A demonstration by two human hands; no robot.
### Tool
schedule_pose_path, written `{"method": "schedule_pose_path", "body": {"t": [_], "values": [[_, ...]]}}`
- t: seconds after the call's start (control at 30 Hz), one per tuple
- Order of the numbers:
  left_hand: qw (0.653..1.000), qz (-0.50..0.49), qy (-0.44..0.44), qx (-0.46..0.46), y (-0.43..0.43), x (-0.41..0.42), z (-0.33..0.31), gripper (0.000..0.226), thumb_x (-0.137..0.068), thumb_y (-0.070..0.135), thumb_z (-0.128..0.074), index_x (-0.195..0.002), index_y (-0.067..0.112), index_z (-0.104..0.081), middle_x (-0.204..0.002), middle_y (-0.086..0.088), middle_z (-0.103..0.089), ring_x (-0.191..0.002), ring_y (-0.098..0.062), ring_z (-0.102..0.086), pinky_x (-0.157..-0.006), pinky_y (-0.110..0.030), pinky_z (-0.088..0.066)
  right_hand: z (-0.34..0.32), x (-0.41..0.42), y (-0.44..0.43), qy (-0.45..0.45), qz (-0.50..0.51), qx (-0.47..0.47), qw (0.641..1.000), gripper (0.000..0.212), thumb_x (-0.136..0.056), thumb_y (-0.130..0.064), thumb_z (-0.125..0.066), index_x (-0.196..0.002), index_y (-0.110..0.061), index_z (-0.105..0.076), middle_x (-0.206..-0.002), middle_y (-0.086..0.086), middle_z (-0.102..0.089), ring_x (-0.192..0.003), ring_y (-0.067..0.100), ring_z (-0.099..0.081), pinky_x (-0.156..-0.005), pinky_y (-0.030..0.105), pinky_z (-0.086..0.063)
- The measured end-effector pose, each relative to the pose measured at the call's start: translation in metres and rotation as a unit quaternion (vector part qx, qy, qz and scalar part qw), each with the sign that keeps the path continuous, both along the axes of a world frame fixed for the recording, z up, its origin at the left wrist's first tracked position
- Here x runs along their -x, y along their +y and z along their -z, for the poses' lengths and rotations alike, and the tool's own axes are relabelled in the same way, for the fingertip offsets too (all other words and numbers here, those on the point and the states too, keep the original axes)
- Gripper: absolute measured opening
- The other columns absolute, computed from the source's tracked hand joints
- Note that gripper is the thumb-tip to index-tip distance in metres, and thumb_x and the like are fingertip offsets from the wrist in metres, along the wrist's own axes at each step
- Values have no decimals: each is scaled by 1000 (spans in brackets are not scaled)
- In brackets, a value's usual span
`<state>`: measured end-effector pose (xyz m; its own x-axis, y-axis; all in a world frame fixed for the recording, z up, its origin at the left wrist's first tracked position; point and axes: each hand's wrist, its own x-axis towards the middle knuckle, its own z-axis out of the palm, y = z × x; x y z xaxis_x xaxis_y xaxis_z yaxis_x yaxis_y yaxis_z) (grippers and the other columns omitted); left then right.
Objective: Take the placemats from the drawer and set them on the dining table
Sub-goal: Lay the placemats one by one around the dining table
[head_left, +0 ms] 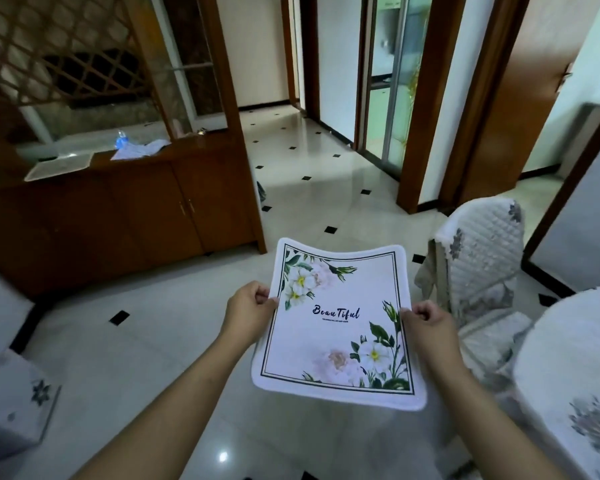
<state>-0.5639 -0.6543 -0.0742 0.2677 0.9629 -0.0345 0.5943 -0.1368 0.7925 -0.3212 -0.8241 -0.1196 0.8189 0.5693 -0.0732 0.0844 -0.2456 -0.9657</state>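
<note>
A white placemat [340, 327] with printed flowers and the word "Beautiful" hangs flat in the air above the floor, low in the middle of the view. My left hand [248, 308] pinches its left edge and my right hand [426, 323] pinches its right edge. The dining table [568, 344], covered with a pale flowered cloth, shows at the lower right edge, to the right of the placemat. Another pale mat [59, 166] lies on the wooden sideboard [118, 209] at the far left.
A chair with a quilted flowered cover [478, 258] stands between the placemat and the table. Another covered seat [14, 400] is at the lower left. Glossy tiled floor [309, 150] runs toward open doorways. A bottle and papers [139, 147] lie on the sideboard.
</note>
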Motion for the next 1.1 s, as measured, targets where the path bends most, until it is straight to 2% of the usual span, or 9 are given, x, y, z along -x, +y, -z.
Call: {"method": "schedule_pose_path", "body": {"t": [0.13,0.3,0.4,0.5,0.67,0.83,0.93,1.03,1.1], "values": [[998,53,-18,11,98,-30,15,4,-87,20,-67,-85,17,-65,-76,3,-67,-69,-14,-64,-56,-23,-43,9,-20,76,-5,44,14,999,35,-76,-37,-64,-76,-5,-51,-60,11,-53,-56,15,-47,-58,30,-38],[991,126,-34,40,205,-89,19,7,-83,24,-70,-84,19,-66,-76,1,-69,-72,-20,-68,-67,-32,-55,-12,-41,136,31,114,0,993,27,-84,-25,-65,-75,-2,-54,-64,10,-53,-59,16,-45,-60,30,-38],[981,184,-34,46,248,-146,20,8,-82,22,-73,-85,18,-67,-79,-1,-70,-75,-22,-68,-71,-36,-56,-20,-68,155,30,165,8,986,21,-89,-18,-64,-75,-4,-57,-64,11,-56,-49,11,-47,-45,20,-39],[970,234,-41,51,277,-211,26,6,-83,19,-73,-84,17,-68,-77,0,-70,-72,-20,-66,-68,-32,-53,-16,-106,171,34,215,6,976,17,-89,-12,-61,-73,-9,-56,-62,9,-60,-41,5,-51,-38,13,-39],[954,292,-37,58,317,-325,36,7,-83,18,-73,-82,17,-66,-71,2,-65,-64,-13,-59,-60,-24,-46,0,-195,204,36,256,11,966,23,-90,-13,-61,-68,-11,-53,-62,7,-59,-55,18,-52,-51,24,-40],[945,319,-11,71,365,-439,31,8,-81,23,-73,-83,19,-67,-80,-6,-70,-75,-24,-67,-72,-38,-56,11,-294,242,76,292,-5,953,18,-89,-14,-63,-75,-3,-62,-68,12,-66,-58,21,-57,-55,26,-41],[938,340,-8,68,386,-512,26,4,-83,20,-72,-84,20,-67,-82,-4,-71,-78,-23,-69,-74,-37,-55,14,-349,257,86,317,-3,945,19,-89,-14,-64,-72,-5,-60,-61,9,-59,-54,18,-50,-54,26,-38],[925,374,-9,70,392,-584,23,3,-84,18,-69,-86,19,-67,-82,-1,-71,-78,-21,-68,-74,-33,-52,15,-391,261,80,362,-5,929,35,-86,-12,-66,-58,-16,-45,-49,-3,-42,-50,15,-37,-56,28,-30],[903,423,5,74,390,-640,27,5,-86,14,-65,-88,18,-68,-82,-1,-72,-77,-20,-68,-72,-33,-53,17,-415,256,87,409,-11,908,38,-87,-13,-65,-58,-19,-41,-48,-5,-40,-49,13,-34,-55,27,-29]]}}
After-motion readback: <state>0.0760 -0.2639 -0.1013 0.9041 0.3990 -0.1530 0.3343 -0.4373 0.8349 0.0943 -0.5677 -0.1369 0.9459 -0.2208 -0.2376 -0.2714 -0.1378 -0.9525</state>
